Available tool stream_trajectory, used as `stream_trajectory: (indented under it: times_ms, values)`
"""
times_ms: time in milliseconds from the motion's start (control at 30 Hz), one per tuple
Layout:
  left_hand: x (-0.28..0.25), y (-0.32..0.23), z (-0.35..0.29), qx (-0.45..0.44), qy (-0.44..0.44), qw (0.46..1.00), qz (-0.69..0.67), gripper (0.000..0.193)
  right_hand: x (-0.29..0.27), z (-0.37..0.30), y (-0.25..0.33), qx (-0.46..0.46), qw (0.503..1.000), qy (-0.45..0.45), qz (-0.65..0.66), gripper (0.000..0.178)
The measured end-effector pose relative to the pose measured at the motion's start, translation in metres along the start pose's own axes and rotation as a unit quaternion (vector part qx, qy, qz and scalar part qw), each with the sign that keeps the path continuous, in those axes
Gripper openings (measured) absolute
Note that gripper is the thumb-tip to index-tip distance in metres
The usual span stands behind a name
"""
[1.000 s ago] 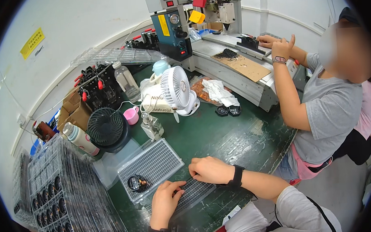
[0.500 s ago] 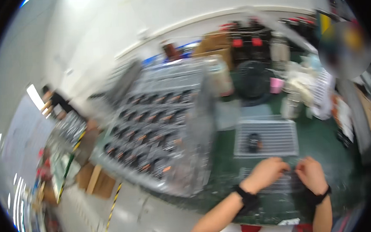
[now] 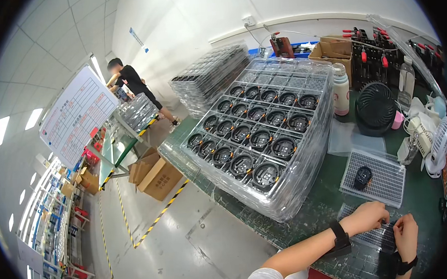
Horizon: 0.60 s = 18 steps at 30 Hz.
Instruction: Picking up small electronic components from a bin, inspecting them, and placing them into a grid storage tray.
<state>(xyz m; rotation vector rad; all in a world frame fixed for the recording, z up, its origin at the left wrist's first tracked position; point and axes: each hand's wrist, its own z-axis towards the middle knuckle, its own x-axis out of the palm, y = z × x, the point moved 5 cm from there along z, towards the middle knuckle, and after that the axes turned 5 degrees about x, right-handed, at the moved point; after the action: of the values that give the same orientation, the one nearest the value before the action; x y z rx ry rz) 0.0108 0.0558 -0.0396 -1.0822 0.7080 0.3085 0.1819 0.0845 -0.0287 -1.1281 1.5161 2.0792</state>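
Observation:
My left hand [image 3: 367, 217] is at the lower right with its fingers bent and pinched together. Close beside it, my right hand [image 3: 406, 234] has its fingers curled down. Whatever lies between the fingertips is too small or hidden to name. Under both hands lies a grey gridded sheet [image 3: 365, 239], partly covered by them. Just beyond it, a second light gridded sheet [image 3: 387, 178] carries one round black part [image 3: 363, 177] with a small orange detail. Left of these stands a stack of clear plastic trays [image 3: 303, 186], its top tray holding rows of round black housings [image 3: 243, 164].
Along the green table [image 3: 312, 244] stand a black fan [image 3: 375, 108], a white bottle [image 3: 341, 91], clear bottles and a cardboard box [image 3: 330, 51]. Another tray stack [image 3: 212, 79] is behind. A cardboard carton [image 3: 159, 179] sits on the floor; a person [image 3: 133, 83] stands farther off.
The view has swung left, so the table and my hands appear farther right and lower. Blur has cleared. Both hands stay close together over the nearer gridded sheet.

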Motion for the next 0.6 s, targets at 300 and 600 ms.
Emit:
stream_trajectory:
  times_ms: [300,600]
  values:
    - [0.0001,-0.0021,-0.0005,-0.012,0.017,1.0,-0.004,0.02,-0.0028,-0.0038,0.0041,-0.003,1.0,0.004,-0.015,0.015]
    - [-0.0019,-0.0012,0.0,0.004,-0.015,1.0,-0.004,0.019,-0.0023,-0.0014,0.0074,-0.029,1.0,0.0,-0.01,0.013]
